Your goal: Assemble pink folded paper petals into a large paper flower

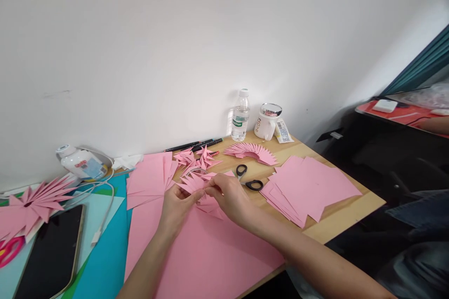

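Note:
Both hands meet over a large pink sheet (210,257) on the wooden desk (351,215). My left hand (177,208) and my right hand (229,196) pinch a folded pink paper piece (196,184) with pointed fan-like folds between their fingertips. More folded pink pieces (196,158) lie just behind it. Black-handled scissors (248,178) rest right beside my right hand.
A stack of pink squares (308,187) lies at the right, a pink paper fan (250,152) behind it. A water bottle (240,117), a white mug (266,122) and pens (196,145) stand by the wall. At the left are a phone (52,252), a cable (105,210) and a pink paper flower (31,201).

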Tool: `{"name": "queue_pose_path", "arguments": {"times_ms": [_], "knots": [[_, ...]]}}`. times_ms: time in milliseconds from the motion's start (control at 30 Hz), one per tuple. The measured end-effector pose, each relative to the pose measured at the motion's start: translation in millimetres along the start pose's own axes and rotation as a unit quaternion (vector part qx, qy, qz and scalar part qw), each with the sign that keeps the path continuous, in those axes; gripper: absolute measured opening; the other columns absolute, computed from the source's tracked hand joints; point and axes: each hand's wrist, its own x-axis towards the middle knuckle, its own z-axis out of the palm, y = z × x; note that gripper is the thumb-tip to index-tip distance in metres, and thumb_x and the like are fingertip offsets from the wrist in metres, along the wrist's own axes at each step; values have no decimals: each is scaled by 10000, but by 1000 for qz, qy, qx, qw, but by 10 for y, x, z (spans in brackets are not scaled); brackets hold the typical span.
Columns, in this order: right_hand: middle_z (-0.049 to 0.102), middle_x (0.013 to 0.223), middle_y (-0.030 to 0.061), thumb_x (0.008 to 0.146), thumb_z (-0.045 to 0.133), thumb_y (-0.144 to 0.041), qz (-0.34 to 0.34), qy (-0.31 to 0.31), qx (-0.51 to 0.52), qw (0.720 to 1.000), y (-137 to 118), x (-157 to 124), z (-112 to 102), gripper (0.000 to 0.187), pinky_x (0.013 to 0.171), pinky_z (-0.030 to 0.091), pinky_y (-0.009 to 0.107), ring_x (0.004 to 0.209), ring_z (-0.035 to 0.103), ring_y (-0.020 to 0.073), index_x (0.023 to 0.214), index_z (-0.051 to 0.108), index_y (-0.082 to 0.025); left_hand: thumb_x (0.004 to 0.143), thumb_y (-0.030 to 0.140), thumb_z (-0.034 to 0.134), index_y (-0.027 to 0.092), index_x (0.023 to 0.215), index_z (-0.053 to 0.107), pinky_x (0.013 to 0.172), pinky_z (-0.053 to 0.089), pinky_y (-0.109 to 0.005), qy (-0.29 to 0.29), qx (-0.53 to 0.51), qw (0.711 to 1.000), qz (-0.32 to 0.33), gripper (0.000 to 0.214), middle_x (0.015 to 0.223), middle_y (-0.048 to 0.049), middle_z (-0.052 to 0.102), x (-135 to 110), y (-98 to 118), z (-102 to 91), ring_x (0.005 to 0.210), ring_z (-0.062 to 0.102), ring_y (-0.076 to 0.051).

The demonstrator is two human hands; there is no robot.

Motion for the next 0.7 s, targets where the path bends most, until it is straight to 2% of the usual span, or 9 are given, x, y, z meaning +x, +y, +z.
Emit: {"name": "queue_pose_path", "arguments": {"times_ms": [267,433,567,700], "knots": [[637,735,53,799,521,-57,18,-15,-49,999,-32,-11,11,182,602,308,246,669,516,145,649,574,-146,558,267,785,137,830,670,591,488,-255,-14,15,1000,6,323,792,-60,711,-6,3,6,717,638,-193],[627,703,59,777,499,-42,29,-26,-72,997,-67,4,-8,237,586,301,253,647,496,148,569,514,-154,557,259,780,130,802,674,630,499,-271,-5,31,999,10,296,815,-82,712,-13,-1,12,758,648,-213],[622,644,28,753,490,-54,38,-20,-1,999,-28,-14,19,222,565,321,235,610,509,130,563,535,-160,535,233,779,126,769,688,639,505,-282,-4,36,999,9,273,800,-93,718,-20,-5,14,764,658,-235],[654,693,19,756,470,-89,41,-27,125,991,30,-55,58,196,616,412,231,664,575,131,639,611,-158,518,211,765,125,725,693,628,512,-299,15,48,999,15,236,749,-91,720,-12,-9,9,735,661,-253]]}}
